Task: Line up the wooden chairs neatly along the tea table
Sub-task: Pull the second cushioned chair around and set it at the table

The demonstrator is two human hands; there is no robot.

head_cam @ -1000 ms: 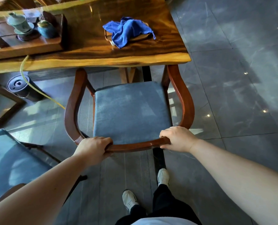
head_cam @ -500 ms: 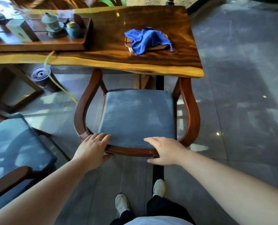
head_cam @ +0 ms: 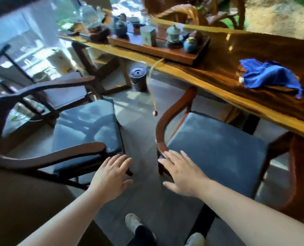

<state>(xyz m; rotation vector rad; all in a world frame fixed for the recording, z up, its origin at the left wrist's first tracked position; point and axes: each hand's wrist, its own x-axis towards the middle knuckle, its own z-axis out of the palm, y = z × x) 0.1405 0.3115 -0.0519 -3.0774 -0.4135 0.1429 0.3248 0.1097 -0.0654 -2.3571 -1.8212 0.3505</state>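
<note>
At far left, dark chair (head_cam: 83,132) stands angled, well off bench (head_cam: 209,75). Left hand (head_cam: 112,176) spread, empty, near its seat corner. Right hand (head_cam: 181,174) spread, empty, over tucked red chair (head_cam: 215,153). Best: grip dark chair's armrests, turn square, slide alongside red one.

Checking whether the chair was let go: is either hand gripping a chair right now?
No. The left hand and right hand are both open with fingers spread, holding nothing.
</note>
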